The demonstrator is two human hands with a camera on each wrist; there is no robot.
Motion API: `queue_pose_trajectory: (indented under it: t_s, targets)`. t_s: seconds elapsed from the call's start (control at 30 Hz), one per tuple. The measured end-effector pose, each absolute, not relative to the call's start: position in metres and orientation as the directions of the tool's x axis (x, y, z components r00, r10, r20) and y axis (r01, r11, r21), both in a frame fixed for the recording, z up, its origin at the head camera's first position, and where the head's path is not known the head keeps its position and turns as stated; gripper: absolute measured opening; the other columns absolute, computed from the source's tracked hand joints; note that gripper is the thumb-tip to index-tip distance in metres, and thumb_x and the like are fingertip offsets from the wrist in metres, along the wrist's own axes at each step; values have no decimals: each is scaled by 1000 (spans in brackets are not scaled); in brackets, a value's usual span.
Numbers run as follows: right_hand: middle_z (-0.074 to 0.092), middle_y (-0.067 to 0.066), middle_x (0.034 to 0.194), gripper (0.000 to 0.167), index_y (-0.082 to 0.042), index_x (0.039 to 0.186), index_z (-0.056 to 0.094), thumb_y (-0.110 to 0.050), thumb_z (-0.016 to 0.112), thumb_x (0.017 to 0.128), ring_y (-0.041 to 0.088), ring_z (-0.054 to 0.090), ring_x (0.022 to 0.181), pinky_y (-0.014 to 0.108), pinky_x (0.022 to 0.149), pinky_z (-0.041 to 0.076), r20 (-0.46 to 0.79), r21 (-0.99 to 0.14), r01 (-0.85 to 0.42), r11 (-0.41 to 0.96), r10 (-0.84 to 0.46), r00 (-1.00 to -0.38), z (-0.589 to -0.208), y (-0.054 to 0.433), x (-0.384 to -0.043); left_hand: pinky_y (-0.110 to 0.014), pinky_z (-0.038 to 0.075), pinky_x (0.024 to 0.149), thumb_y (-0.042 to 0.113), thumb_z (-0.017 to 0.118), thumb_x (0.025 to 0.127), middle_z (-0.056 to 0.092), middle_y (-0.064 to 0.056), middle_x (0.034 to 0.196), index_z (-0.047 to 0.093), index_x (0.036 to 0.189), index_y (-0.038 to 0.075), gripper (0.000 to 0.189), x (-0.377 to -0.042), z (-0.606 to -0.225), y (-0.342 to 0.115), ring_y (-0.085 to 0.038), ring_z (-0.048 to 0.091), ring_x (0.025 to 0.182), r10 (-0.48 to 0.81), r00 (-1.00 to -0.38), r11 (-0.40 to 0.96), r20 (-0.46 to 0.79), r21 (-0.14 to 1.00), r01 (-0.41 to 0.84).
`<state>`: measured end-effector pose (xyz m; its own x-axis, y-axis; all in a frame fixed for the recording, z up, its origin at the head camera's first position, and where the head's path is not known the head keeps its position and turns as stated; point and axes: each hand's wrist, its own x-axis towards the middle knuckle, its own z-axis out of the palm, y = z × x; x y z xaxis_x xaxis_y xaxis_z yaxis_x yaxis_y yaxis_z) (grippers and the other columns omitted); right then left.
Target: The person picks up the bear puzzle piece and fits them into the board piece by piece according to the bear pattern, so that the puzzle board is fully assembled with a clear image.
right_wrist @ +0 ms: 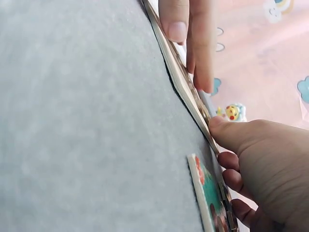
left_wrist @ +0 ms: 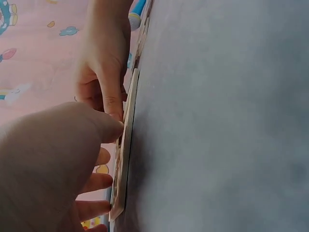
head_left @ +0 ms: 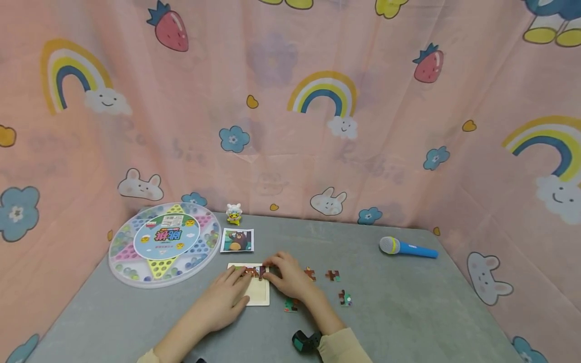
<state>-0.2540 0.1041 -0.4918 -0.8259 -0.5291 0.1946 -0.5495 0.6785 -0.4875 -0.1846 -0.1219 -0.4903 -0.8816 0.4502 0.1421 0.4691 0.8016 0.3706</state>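
Observation:
A pale wooden puzzle tray (head_left: 258,295) lies on the table, with joined jigsaw pieces (head_left: 251,271) along its far side. My left hand (head_left: 220,302) rests over the tray's left part, fingers extended; in the left wrist view its thumb touches the near rim. At the far right corner, my right hand (head_left: 292,277) pinches a puzzle piece (head_left: 262,272) between thumb and index finger, down on the tray. Fingers partly hide that piece. Several loose jigsaw pieces (head_left: 333,275) lie right of the tray, one of them (head_left: 291,305) close beside it under the right forearm.
Behind the tray lies a bear picture card (head_left: 237,240), and a small figurine (head_left: 234,214) stands farther back. A round Chinese checkers board (head_left: 124,269) occupies the left. To the right is a blue toy microphone (head_left: 415,250). A black device (head_left: 305,342) sits by the right sleeve.

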Motion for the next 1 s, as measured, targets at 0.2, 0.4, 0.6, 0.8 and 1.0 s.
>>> queue_pose_trajectory:
  t_s: [0.2,0.4,0.6,0.8,1.0]
  targets:
    - [67,5,115,23,-10,124,74,-22,72,103,23,61,107,43,92,54,198,-480,-560,676,-538,-819,-493,106,-254,-68,34,121,30,62,106,48,-25,160,57,154,10,52,-188,-491,-120,-53,38,150,446,-887,807,122,373,457]
    - [67,5,116,24,-11,124,74,-24,72,103,23,60,110,47,95,53,194,-482,-550,682,-529,-826,-493,104,-253,-67,32,123,30,62,107,47,-24,161,58,153,12,50,-188,-491,-121,-52,36,151,442,-891,810,106,380,447]
    - [67,3,114,24,-12,122,75,-25,73,102,23,60,110,52,99,50,205,-481,-541,690,-511,-835,-494,103,-252,-69,34,120,27,62,107,48,-25,159,60,152,13,48,-187,-489,-121,-53,38,150,445,-886,800,128,389,457]
    - [67,3,115,23,-14,121,76,-26,75,101,23,61,111,53,99,50,205,-475,-534,699,-502,-840,-495,102,-252,-69,35,119,27,63,106,49,-24,159,60,152,15,47,-186,-488,-120,-52,38,150,439,-889,802,129,389,452]
    - [67,2,115,22,-15,120,76,-26,75,101,23,61,112,53,100,49,198,-489,-525,696,-498,-844,-495,102,-253,-69,37,118,34,65,105,49,-21,160,60,152,16,51,-186,-489,-120,-51,40,150,442,-888,811,128,366,457]
